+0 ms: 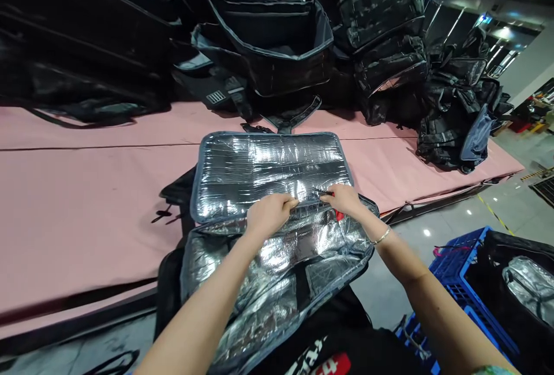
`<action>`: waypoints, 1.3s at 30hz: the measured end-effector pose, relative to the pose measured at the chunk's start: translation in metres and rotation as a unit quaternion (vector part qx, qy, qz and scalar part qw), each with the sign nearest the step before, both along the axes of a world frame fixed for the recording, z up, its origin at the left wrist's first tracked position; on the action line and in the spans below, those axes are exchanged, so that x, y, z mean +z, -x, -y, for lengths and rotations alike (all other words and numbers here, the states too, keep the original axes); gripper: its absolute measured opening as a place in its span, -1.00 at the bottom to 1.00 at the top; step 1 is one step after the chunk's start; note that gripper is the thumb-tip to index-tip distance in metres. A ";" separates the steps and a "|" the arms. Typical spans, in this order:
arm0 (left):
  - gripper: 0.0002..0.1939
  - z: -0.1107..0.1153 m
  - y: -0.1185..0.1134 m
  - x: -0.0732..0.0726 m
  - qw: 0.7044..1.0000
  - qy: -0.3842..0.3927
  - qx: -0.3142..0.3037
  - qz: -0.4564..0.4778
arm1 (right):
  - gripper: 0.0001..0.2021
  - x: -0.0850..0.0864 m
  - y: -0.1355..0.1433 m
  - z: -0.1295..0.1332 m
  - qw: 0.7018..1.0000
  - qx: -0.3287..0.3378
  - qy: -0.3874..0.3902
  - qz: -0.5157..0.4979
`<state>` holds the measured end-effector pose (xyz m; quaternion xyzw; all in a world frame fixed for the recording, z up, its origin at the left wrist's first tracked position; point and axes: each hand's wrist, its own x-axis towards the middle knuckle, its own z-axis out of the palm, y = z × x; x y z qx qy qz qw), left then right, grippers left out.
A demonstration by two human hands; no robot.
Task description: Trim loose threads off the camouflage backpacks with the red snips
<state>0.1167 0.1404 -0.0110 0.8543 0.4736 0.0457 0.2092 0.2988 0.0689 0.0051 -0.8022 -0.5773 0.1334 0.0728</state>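
Insulated bag (277, 231), lined in crinkled silver foil, lying opened out at the near edge of the pink bench (78, 190): flap (270, 170) flat on the bench top, body sagging off the edge toward the wearer. Long axis running left to right, straight across the line of both forearms. Fold between flap and body sitting directly under both hands, neither noticeably nearer than the other. Left hand (268, 216) curled over the fold, fingers (289, 205) pressed together, pinching the foil lining at the seam. Right hand (344, 199) just beside it on the same seam, fingers closed around a small tool with a red handle (339, 214) and a dark tip pointing left toward the other hand; kind of tool too small to tell. Thin bracelet (381, 237) at the right wrist. Blue-grey binding framing the flap; dark strap (302, 287) crossing the foil of the body below. Behind, along the far side of the bench, heaps of black bags (268, 34), one standing open. At lower right, on the floor, a blue crate (459, 282) holding another foil-lined bag.
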 end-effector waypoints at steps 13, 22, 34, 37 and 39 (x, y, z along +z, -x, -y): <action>-0.64 -0.011 0.000 0.000 0.998 0.053 -0.013 0.012 | -0.85 0.008 -0.007 0.009 0.923 0.285 -0.194 0.169; -0.62 -0.011 0.002 -0.003 0.998 0.057 -0.025 0.032 | -0.83 0.010 -0.010 0.005 0.879 0.335 -0.205 0.271; -0.70 -0.022 0.012 -0.014 0.990 0.071 -0.095 0.078 | -0.81 0.011 -0.021 -0.026 0.884 0.432 -0.105 0.145; -0.71 -0.023 0.014 -0.016 0.989 0.069 -0.100 0.088 | -0.81 0.012 -0.016 -0.030 0.885 0.427 -0.097 0.159; -0.71 -0.022 0.015 -0.017 0.988 0.064 -0.100 0.102 | -0.82 0.015 -0.013 -0.029 0.880 0.438 -0.083 0.164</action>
